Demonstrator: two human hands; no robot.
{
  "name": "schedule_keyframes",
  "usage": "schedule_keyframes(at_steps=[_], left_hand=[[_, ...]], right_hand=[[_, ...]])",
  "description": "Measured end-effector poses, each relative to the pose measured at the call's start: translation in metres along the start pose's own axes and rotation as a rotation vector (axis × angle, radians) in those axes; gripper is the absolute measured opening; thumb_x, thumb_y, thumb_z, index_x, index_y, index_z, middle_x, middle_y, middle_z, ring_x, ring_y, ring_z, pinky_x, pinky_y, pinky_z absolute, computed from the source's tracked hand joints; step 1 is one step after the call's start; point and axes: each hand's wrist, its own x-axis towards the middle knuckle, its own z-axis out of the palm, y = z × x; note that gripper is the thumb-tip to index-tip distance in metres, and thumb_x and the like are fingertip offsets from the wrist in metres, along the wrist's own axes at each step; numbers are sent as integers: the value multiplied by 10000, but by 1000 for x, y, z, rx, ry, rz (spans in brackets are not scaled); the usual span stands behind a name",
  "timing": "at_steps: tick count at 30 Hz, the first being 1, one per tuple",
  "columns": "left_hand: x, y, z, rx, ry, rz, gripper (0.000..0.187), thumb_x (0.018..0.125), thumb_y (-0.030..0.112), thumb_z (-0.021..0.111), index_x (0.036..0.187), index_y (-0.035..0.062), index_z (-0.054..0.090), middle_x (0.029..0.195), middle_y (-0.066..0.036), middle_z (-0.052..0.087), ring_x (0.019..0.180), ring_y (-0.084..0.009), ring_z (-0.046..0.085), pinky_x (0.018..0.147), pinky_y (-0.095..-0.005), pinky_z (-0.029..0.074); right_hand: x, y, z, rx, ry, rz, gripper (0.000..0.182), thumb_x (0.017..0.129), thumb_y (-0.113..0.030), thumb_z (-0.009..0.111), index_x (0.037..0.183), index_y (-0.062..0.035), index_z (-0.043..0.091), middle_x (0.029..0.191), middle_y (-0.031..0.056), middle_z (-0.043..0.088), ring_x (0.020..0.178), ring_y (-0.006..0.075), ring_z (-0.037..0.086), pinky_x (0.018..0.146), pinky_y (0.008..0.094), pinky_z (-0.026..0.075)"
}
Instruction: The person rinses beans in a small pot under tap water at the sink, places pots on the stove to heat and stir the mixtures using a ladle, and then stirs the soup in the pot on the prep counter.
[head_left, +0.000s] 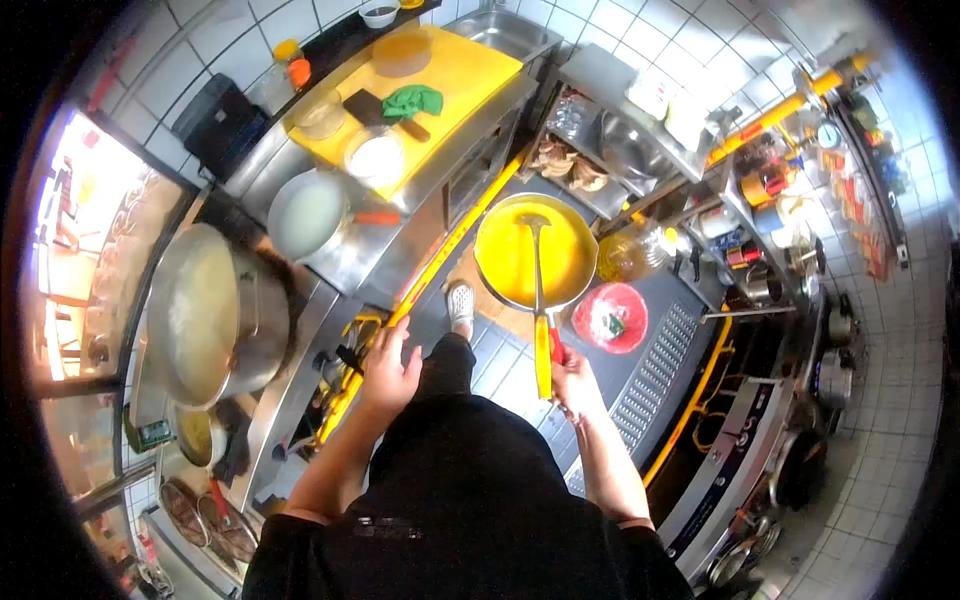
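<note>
A wide metal pan (577, 288) holds yellow liquid (505, 255) in front of me. My right hand (574, 383) is closed around the pan's red handle (557, 347). Across the pan lies a long metal utensil (538, 270); its flat head rests in the yellow liquid and its yellow grip (543, 360) runs alongside the red handle, close to my fingers. My left hand (391, 367) is empty, with fingers apart, beside the yellow rail (440, 256) along the left counter.
Right of the pan stands a pink-red bin (610, 318). On the left are a large steel pot (195, 315), a pale bowl (307, 215) and a yellow cutting board (450, 75) bearing a green cloth (412, 100). A stove front (725, 465) lies at lower right.
</note>
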Motion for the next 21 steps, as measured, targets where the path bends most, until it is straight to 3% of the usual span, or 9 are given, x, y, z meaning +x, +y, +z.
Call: schedule_keyframes(at_steps=[6, 7, 10, 12, 14, 15, 18, 19, 21], left_hand=[[156, -6, 34, 140, -1, 42, 519, 823, 101, 644, 1311, 13, 493, 1043, -209, 605, 917, -378, 611, 782, -454, 505], [183, 5, 27, 97, -82, -96, 510, 833, 125, 631, 1313, 26, 494, 1059, -230, 605, 941, -407, 606, 785, -470, 505], [246, -5, 29, 134, 0, -76, 499, 833, 113, 624, 1309, 30, 498, 1048, -239, 605, 914, -419, 606, 764, -474, 511], [277, -12, 32, 121, 24, -80, 472, 838, 107, 616, 1293, 37, 512, 1001, -228, 605, 856, -417, 610, 722, -486, 513], [304, -15, 34, 118, 59, -55, 465, 839, 111, 615, 1289, 44, 516, 971, -213, 603, 819, -412, 611, 697, -494, 512], [316, -11, 36, 198, -27, -130, 493, 839, 135, 627, 1308, 55, 500, 965, -199, 604, 801, -407, 614, 686, -496, 511], [349, -4, 45, 263, -34, -19, 517, 840, 158, 632, 1327, 67, 483, 944, -182, 602, 782, -392, 615, 667, -487, 513], [357, -2, 50, 282, 2, -48, 512, 840, 157, 631, 1324, 71, 487, 931, -175, 599, 777, -383, 614, 659, -481, 515], [371, 1, 57, 330, 74, -120, 503, 839, 156, 628, 1318, 80, 494, 906, -161, 593, 766, -366, 613, 642, -469, 518]], right_hand=[[110, -84, -12, -105, 27, 11, 208, 888, -74, 590, 1082, 1, 600, 627, 18, 576, 411, 61, 457, 364, 216, 332], [129, -96, -16, -100, 11, 19, 217, 886, -90, 599, 1084, -1, 603, 627, 18, 576, 411, 66, 459, 366, 221, 333], [188, -136, -20, -189, 5, -1, 234, 890, -123, 602, 1091, -5, 609, 616, 18, 571, 411, 79, 462, 367, 233, 336], [230, -156, -20, -226, -34, -12, 226, 912, -158, 588, 1095, -27, 577, 622, 3, 563, 409, 70, 462, 365, 212, 336], [269, -184, -12, -230, -81, -17, 234, 906, -148, 563, 1100, -20, 592, 586, 27, 556, 399, 101, 475, 356, 250, 343], [288, -199, -9, -287, -101, 3, 242, 902, -147, 563, 1107, -19, 574, 578, 30, 549, 392, 108, 478, 351, 253, 345], [351, -227, 7, -279, -144, -79, 267, 888, -139, 582, 1114, 1, 559, 597, 47, 556, 399, 114, 482, 359, 261, 361], [402, -200, -6, -235, -202, -173, 270, 882, -141, 596, 1109, 4, 574, 662, 49, 594, 487, 112, 538, 427, 275, 408], [446, -209, 6, -215, -210, -271, 238, 891, -136, 600, 1109, -40, 591, 728, 23, 604, 571, 101, 550, 495, 274, 419]])
